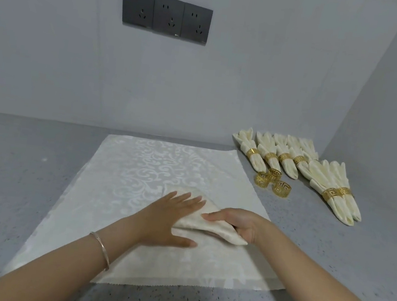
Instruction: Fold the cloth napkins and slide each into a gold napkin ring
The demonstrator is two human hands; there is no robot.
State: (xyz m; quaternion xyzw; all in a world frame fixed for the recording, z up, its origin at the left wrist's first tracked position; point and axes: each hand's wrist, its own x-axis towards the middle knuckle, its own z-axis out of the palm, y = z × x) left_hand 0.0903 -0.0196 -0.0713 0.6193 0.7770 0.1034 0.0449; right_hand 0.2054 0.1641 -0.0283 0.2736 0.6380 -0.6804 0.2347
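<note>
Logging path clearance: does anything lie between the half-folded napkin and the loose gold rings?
Nothing visible: only spread cloth and counter lie between the folded napkin, held by the right hand, and the loose rings.

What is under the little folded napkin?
A big patterned cloth lies spread under the folded napkin, on the grey counter. The napkin, left hand and right hand hide the patch right beneath.

Two bare forearms reach in from the near edge, converging at centre. The left hand (170, 219) lies flat, palm down, fingers (181, 200) straight and spread, with a thin bangle (104, 252) on its wrist. Just right of it, the right hand (240, 226) grips a folded cloth napkin (219, 231), fingers curled beneath, one digit lying along its top.
</note>
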